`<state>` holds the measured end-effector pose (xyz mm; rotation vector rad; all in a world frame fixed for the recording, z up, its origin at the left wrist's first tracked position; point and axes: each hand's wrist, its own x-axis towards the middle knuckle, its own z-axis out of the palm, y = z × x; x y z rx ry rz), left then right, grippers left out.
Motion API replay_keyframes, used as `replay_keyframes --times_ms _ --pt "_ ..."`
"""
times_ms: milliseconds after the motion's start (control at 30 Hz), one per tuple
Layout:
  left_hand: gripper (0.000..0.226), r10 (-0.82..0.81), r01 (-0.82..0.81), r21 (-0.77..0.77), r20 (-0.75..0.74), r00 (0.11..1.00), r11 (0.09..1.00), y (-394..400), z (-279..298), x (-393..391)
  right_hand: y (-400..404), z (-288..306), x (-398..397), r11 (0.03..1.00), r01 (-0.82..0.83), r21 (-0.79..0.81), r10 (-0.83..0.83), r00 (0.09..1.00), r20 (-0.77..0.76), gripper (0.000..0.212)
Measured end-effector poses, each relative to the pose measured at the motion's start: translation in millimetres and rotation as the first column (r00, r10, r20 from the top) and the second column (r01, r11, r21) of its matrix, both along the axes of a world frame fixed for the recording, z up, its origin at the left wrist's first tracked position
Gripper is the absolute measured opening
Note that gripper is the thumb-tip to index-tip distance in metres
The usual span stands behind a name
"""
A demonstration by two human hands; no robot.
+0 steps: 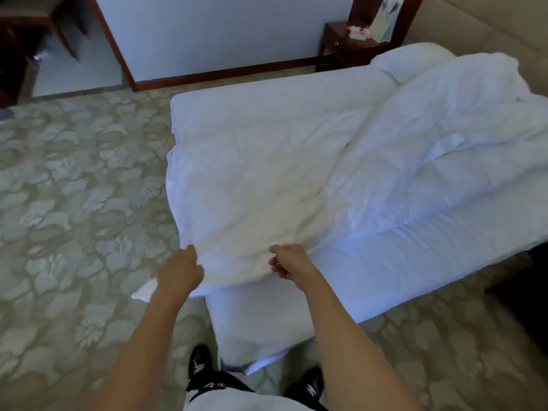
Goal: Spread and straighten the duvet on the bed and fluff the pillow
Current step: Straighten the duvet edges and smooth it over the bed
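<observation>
White duvet lay rumpled across the bed; left hand and right hand both gripped its near edge.

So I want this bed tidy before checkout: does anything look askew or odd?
Yes. The duvet lies diagonally, bunched and wrinkled toward the pillow, leaving bare mattress exposed. Both hands grip its near edge.

White duvet & pillow, beige floral-pattern carpet, dark red-brown nightstand, black shoes.
</observation>
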<state>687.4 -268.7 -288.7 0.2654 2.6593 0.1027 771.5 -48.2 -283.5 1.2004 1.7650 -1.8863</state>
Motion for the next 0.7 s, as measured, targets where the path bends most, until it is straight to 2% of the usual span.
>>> replay_keyframes --times_ms 67,133,300,467,700 --pt "0.019 -0.005 0.001 0.102 0.044 0.999 0.995 56 5 30 46 -8 37 0.999 0.044 0.013 -0.043 0.999 -0.021 0.022" --pt "0.022 -0.037 0.027 0.141 0.070 0.997 0.990 116 17 58 97 -10 75 0.986 0.159 0.047 -0.157 0.987 -0.046 0.028" --pt "0.019 -0.224 0.212 0.189 0.046 0.973 0.959 236 32 98 217 -2 158 0.859 0.448 0.248 -0.434 0.894 -0.113 0.038" --pt "0.018 -0.350 0.339 0.211 0.016 0.937 0.917 319 31 119 283 0 209 0.780 0.540 0.317 -0.531 0.838 -0.123 0.044" --pt "0.018 -0.479 0.455 0.227 0.062 0.875 0.861 424 13 146 372 4 245 0.713 0.581 0.393 -0.579 0.804 -0.136 0.042"
